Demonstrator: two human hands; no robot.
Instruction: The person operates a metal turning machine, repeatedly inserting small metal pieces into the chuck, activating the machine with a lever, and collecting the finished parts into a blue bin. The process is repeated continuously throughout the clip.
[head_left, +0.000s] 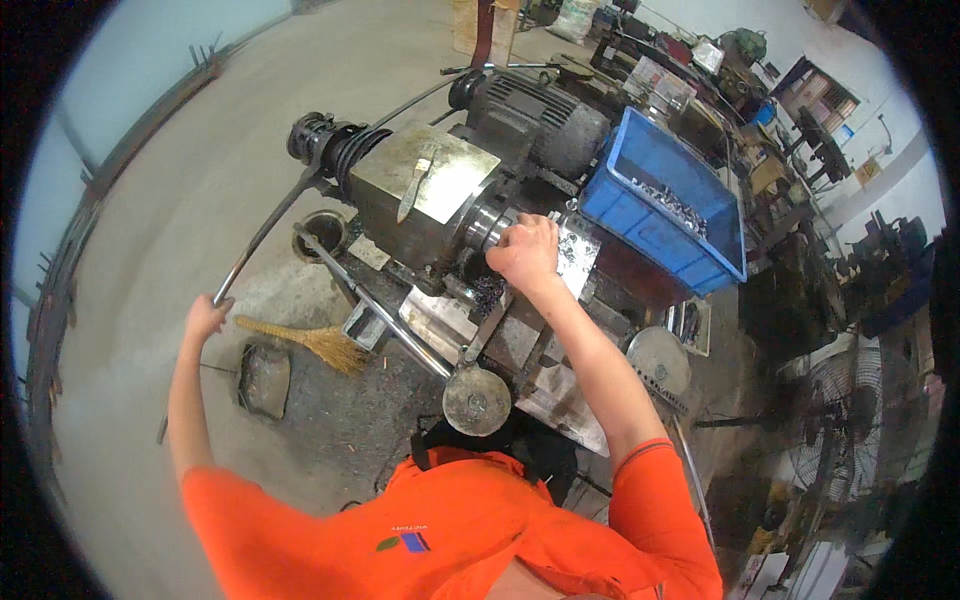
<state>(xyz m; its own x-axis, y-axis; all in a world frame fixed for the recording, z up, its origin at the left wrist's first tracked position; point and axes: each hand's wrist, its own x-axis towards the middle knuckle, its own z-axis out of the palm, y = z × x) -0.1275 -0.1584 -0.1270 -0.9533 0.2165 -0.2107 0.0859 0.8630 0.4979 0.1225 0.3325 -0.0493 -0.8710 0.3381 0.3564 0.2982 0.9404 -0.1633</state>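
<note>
My left hand (207,316), out to the left, is closed around the end of a long metal lever (262,236). That lever runs up to the back of a small lathe's headstock (375,200). My right hand (527,252) is at the front of the steel spindle nose (484,223), its fingers curled together. Whatever those fingers hold is hidden behind the hand. On the headstock's flat top lies a paint brush (412,192). Dark metal chips (487,292) cling below the spindle, and a metal plate (577,252) with shavings sits beside my right hand.
A blue crate (668,245) of small metal parts stands right of the spindle, near a finned motor (545,118). Close to my body is a round metal disc (476,401) with a steel bar. A straw broom (325,346) and dustpan (265,380) lie left; a fan (838,415) stands right.
</note>
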